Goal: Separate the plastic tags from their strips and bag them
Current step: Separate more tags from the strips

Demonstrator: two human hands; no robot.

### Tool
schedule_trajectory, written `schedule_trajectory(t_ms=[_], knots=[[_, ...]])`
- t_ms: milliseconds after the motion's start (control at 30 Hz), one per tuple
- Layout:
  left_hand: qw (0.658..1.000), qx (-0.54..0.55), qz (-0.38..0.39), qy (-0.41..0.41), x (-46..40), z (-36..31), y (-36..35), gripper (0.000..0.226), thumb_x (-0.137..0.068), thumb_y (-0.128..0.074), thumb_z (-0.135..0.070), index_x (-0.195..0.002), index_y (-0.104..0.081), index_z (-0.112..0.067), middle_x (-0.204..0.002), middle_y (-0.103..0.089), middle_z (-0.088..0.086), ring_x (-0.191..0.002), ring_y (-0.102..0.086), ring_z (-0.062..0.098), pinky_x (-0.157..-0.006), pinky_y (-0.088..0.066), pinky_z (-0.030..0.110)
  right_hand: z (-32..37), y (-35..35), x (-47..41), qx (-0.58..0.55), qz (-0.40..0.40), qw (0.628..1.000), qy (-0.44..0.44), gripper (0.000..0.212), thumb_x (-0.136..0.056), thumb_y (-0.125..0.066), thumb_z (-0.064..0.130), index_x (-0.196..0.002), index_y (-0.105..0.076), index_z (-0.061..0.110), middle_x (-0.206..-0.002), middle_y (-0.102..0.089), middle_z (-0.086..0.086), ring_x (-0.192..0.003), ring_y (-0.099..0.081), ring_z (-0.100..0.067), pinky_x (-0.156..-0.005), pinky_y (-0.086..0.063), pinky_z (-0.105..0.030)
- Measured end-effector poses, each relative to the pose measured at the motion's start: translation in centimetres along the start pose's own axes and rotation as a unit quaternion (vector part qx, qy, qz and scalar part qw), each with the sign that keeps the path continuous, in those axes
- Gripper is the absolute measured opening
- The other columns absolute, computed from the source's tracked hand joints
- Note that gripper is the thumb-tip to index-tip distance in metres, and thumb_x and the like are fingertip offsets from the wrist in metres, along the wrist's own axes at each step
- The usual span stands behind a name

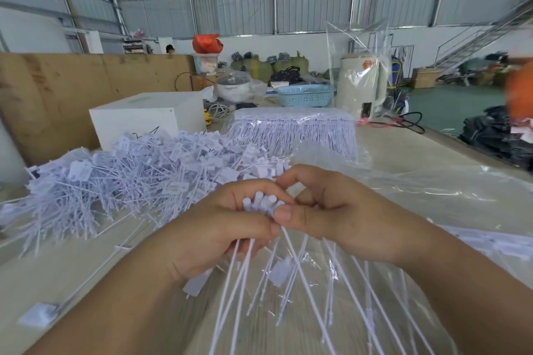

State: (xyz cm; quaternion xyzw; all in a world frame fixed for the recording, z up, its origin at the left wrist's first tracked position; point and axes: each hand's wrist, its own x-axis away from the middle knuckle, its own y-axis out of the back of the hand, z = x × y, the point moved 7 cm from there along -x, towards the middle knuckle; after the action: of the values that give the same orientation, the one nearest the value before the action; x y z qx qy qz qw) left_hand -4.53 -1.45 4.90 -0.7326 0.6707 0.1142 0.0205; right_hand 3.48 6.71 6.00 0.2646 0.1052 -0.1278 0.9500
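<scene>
My left hand [219,228] grips a bundle of white plastic tags [261,203] by their heads, the thin tails fanning down toward me. My right hand [331,207] meets it from the right, thumb and fingers pinching the same bundle's heads. A large loose heap of separated tags [129,176] lies on the table to the left. A clear bag of tags still on their strips [294,130] lies behind the hands. Clear plastic bags [432,193] spread over the table on the right.
A white box [144,118] stands behind the heap, cardboard sheets [72,89] behind that. A blue basket [302,95], a pot and a cream kettle [360,83] stand at the table's far end. Loose single tags [40,314] lie near the front left.
</scene>
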Motion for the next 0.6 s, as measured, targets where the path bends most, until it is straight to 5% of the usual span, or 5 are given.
schedule_trajectory(t_ms=[133,300,467,600], knots=[[0.999,-0.044,0.005,-0.011,0.1,-0.3,0.6,0.011,-0.063,-0.074,-0.021,-0.073,-0.068,-0.024,-0.055,-0.05,-0.004,-0.043,-0.047,0.007,-0.043,-0.037,0.018,-0.1,0.4,0.2,0.069,0.044,0.996,-0.025,0.032,-0.079,-0.062,0.052,-0.063,-0.059,0.025,-0.056,-0.051,0.005,-0.054,-0.046,-0.009,-0.059,-0.036,-0.025],[0.997,-0.07,0.004,-0.011,0.0,-0.1,0.7,0.012,-0.064,-0.076,-0.024,-0.072,-0.068,-0.026,-0.061,-0.052,-0.004,-0.048,-0.047,0.007,-0.046,-0.038,0.018,-0.1,1.1,0.6,0.085,0.061,0.994,-0.026,0.033,-0.09,-0.067,0.026,-0.07,-0.056,0.002,-0.056,-0.038,0.01,-0.054,-0.036,-0.007,-0.054,-0.029,-0.021],[0.993,-0.096,-0.065,-0.036,-0.3,-0.3,1.0,0.017,-0.066,-0.08,-0.023,-0.062,-0.064,-0.026,-0.054,-0.051,-0.009,-0.047,-0.044,0.004,-0.046,-0.036,0.014,0.0,1.1,0.2,0.123,-0.016,0.992,-0.031,0.036,-0.088,-0.068,0.028,-0.057,-0.051,0.022,-0.05,-0.036,0.013,-0.047,-0.034,-0.003,-0.047,-0.027,-0.018],[0.982,-0.113,-0.145,-0.047,-0.2,-0.7,1.5,0.018,-0.072,-0.074,-0.026,-0.063,-0.059,-0.025,-0.05,-0.047,-0.008,-0.044,-0.044,0.005,-0.044,-0.035,0.014,0.1,1.5,0.0,0.111,-0.068,0.991,-0.031,0.031,-0.089,-0.066,0.03,-0.072,-0.058,0.005,-0.053,-0.037,0.01,-0.05,-0.035,-0.007,-0.049,-0.028,-0.024]])
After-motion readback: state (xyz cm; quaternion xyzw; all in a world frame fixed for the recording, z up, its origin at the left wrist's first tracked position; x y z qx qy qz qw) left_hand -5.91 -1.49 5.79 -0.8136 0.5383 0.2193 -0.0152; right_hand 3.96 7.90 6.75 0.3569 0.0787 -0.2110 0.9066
